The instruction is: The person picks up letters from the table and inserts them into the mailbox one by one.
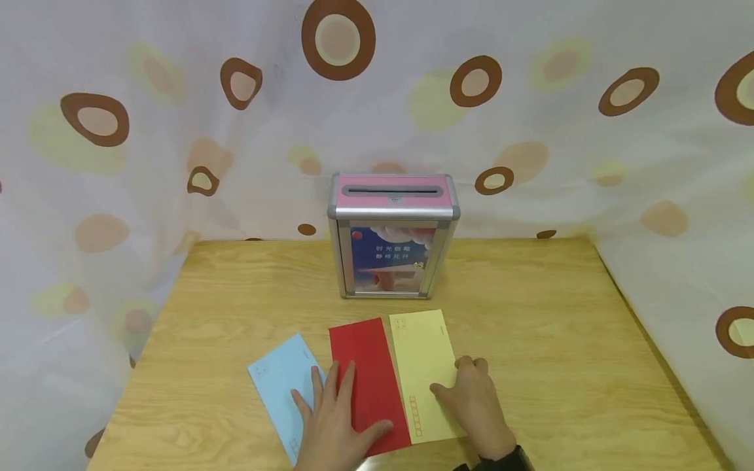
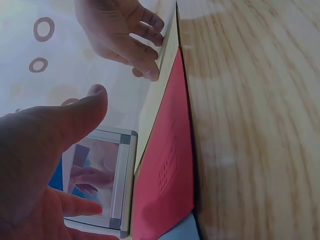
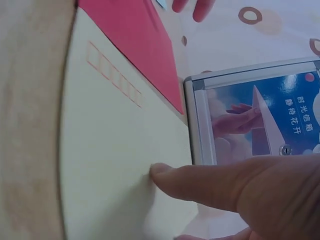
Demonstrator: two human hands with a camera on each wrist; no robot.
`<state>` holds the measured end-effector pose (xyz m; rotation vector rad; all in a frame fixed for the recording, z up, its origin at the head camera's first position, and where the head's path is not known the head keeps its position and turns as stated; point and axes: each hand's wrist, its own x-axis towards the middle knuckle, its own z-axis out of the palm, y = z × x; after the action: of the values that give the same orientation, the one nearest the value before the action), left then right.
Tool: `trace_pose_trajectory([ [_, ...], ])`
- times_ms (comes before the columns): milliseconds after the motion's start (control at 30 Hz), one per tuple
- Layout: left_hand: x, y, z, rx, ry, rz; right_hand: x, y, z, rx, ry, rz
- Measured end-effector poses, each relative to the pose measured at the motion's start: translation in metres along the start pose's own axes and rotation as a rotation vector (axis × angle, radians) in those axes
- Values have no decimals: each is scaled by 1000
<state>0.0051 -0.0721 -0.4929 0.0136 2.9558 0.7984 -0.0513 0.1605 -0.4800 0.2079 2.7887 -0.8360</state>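
Note:
My left hand [image 1: 334, 422] is spread over a red envelope [image 1: 371, 366], its thumb and fingers apart. In the left wrist view a gap shows between its thumb and forefinger. To its left a light blue envelope [image 1: 277, 383] lies tilted, partly under the hand. A pale yellow envelope [image 1: 421, 353] lies to the right of the red one. At that envelope's right edge is my right hand [image 1: 476, 399], with its thumb [image 3: 172, 180] on the paper and the other fingers bent by the edge. Whether they pinch the paper is hidden.
A mailbox [image 1: 389, 212] with a pink top, silver frame and slot stands upright behind the envelopes. Its front carries a blue picture panel. The wooden table [image 1: 530, 314] meets a white curtain [image 1: 530, 39] with brown ring patterns at the back and both sides.

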Motion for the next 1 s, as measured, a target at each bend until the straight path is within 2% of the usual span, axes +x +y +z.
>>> trace_pose_trajectory([
  [100,1,-1,-1,-4,6,8,6,-1,-4,-12,-16,-1],
  [233,4,-1,-2,-11,17,18,20,-4,-9,-38,13,-54],
  [333,5,-2,-4,-14,15,1,32,-9,-9,-45,27,-83],
  [500,6,-4,-6,-18,-5,-28,45,-18,-3,-55,27,-45],
  [633,6,-4,-4,-17,-11,-29,46,-21,-1,-53,12,-48],
  [833,8,-4,-1,-21,1,-2,44,-19,-6,10,-21,-25],
  [1000,9,-4,-1,-75,-6,28,42,-11,-10,128,-29,-45],
])
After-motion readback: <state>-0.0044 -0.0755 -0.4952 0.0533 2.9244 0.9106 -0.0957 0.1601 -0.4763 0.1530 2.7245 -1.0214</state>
